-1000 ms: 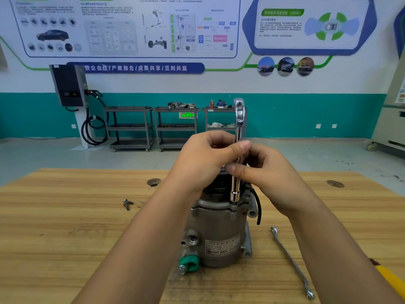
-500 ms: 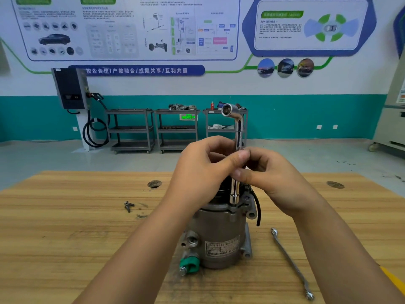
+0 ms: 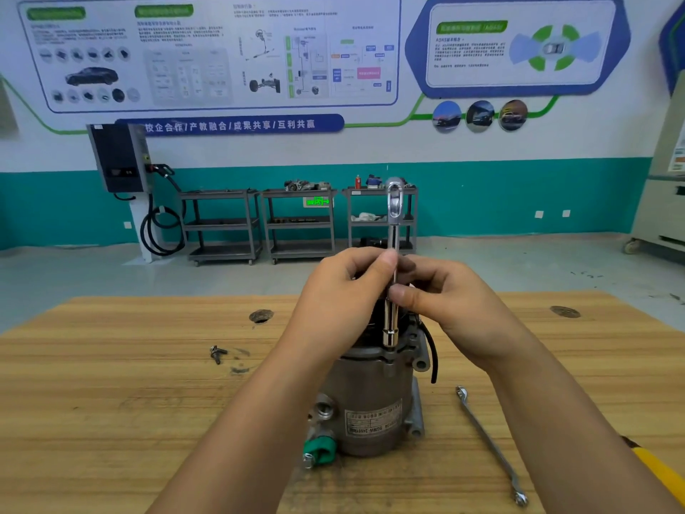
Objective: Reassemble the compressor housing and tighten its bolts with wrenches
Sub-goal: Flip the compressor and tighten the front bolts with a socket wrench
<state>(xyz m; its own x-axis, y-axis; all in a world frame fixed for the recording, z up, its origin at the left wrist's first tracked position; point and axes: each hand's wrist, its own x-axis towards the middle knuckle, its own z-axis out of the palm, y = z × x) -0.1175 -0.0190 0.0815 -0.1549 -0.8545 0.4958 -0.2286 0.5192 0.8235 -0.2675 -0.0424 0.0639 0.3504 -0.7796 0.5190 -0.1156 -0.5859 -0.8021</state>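
A grey metal compressor (image 3: 367, 398) stands upright on the wooden table (image 3: 111, 402), a label on its front and a green cap at its lower left. A chrome L-shaped socket wrench (image 3: 392, 254) stands vertically, its lower socket down on the compressor's top flange at the right. My left hand (image 3: 344, 291) pinches the wrench's shaft from the left. My right hand (image 3: 441, 298) pinches it from the right, a little lower. My hands hide the top of the housing.
A loose bolt (image 3: 218, 353) lies on the table to the left. A long ring spanner (image 3: 489, 445) lies to the right of the compressor. A yellow object (image 3: 663, 473) shows at the right edge. Grey trolleys (image 3: 296, 224) stand by the far wall.
The wrench's bent top end has turned: it faced the camera, swung to point left, and now faces the camera again. Both hands stay on the shaft.
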